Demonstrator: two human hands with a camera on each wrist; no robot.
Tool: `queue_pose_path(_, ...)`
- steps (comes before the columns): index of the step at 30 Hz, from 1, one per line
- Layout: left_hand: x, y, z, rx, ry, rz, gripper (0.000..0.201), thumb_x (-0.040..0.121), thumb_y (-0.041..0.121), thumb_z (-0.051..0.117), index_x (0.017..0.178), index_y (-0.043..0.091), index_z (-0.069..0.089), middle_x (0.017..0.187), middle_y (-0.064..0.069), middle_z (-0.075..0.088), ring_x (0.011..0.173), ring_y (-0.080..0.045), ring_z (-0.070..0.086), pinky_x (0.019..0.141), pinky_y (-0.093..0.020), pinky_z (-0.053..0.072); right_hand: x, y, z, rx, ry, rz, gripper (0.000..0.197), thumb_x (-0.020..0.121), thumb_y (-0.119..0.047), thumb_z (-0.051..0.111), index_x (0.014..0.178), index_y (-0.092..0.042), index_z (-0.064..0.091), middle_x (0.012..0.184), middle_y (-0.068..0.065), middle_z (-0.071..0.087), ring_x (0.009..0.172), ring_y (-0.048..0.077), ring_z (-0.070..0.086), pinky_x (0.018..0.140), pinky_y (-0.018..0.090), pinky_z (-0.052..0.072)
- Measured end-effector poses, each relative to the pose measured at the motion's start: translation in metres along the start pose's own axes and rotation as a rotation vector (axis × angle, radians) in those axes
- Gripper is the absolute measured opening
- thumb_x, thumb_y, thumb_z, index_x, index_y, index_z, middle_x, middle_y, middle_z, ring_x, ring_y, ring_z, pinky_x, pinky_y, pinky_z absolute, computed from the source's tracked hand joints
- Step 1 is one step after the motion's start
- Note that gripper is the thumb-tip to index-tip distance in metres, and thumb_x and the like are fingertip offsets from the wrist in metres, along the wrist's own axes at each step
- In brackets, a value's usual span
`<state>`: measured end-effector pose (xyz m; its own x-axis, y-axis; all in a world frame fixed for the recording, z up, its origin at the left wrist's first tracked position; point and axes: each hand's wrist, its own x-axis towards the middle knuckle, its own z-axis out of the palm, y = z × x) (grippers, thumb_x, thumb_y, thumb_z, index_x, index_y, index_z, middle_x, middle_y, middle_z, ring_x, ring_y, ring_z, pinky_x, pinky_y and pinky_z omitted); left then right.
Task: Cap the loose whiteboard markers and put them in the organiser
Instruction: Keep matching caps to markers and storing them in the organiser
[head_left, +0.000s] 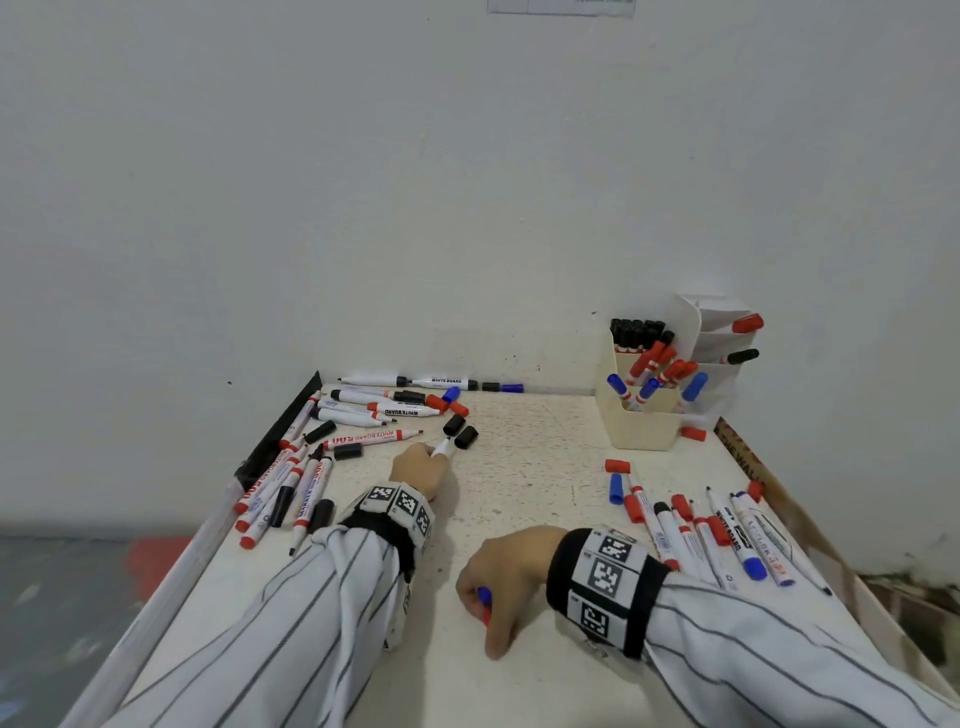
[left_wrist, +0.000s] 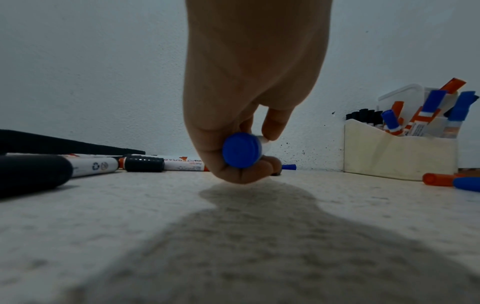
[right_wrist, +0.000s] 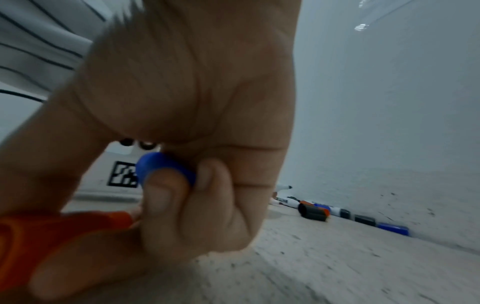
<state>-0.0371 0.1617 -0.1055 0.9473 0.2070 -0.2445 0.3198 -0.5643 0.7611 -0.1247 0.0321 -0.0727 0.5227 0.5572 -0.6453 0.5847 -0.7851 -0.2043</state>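
My left hand (head_left: 430, 453) pinches a white marker (head_left: 442, 447) with a blue end plug (left_wrist: 241, 150), held low over the table. Its front end sits right beside two loose black caps (head_left: 466, 436); the tip itself is hidden. My right hand (head_left: 483, 608) rests near the front of the table, curled round a blue cap (right_wrist: 162, 167) and a red piece (right_wrist: 62, 228) that looks like a cap. The cream organiser (head_left: 641, 432) stands at the back right against the wall, holding several capped black, red and blue markers.
Several loose markers and caps lie along the left edge (head_left: 306, 478), more along the back wall (head_left: 415, 383), and another heap at the right edge (head_left: 719, 530). A red cap (head_left: 617, 465) and a blue cap (head_left: 616, 488) lie in front of the organiser.
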Motion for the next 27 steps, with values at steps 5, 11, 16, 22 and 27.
queue_pose_path(5,-0.007,0.001,0.004,-0.012,-0.003,0.026,0.03,0.093,0.017,0.042,0.113,0.004,0.059,0.092,-0.011,0.058,0.078,-0.025,0.055,0.065,-0.029,0.046,0.003,0.014,-0.011,0.206,0.069,0.055,0.017,0.078,-0.021,0.068,0.088,-0.021,0.054,0.078,-0.007,0.054,0.066,0.009,0.046,0.056,0.023,0.038)
queue_pose_path(11,-0.009,0.004,0.005,0.002,-0.017,0.045,0.03,0.094,0.017,0.041,0.115,0.004,0.059,0.11,-0.017,0.062,0.086,-0.028,0.058,0.073,-0.032,0.047,0.0,0.067,-0.032,0.37,0.432,0.281,0.029,0.087,-0.021,0.059,0.111,-0.016,0.044,0.108,0.005,0.052,0.091,0.019,0.049,0.079,0.03,0.042)
queue_pose_path(16,-0.006,0.006,0.009,-0.005,-0.037,0.064,0.024,0.096,0.02,0.04,0.101,0.006,0.059,0.093,-0.011,0.057,0.082,-0.025,0.053,0.071,-0.03,0.043,-0.02,0.134,-0.038,0.309,0.66,0.617,0.025,0.093,-0.012,0.049,0.117,-0.005,0.044,0.114,0.012,0.056,0.095,0.023,0.054,0.079,0.028,0.044)
queue_pose_path(22,-0.005,0.008,0.016,0.021,-0.064,0.101,0.028,0.095,0.03,0.046,0.107,0.009,0.06,0.097,-0.009,0.059,0.082,-0.02,0.052,0.066,-0.028,0.043,-0.039,0.177,-0.024,0.23,0.633,0.913,0.033,0.097,-0.014,0.044,0.127,-0.003,0.048,0.127,0.011,0.055,0.117,0.023,0.053,0.099,0.028,0.041)
queue_pose_path(27,-0.006,0.01,0.018,0.106,-0.089,0.175,0.037,0.094,0.031,0.051,0.123,0.009,0.056,0.119,-0.012,0.06,0.093,-0.021,0.055,0.075,-0.028,0.044,-0.041,0.182,-0.017,0.367,0.546,0.913,0.027,0.094,-0.015,0.049,0.12,-0.006,0.052,0.115,0.008,0.058,0.106,0.021,0.056,0.086,0.025,0.044)
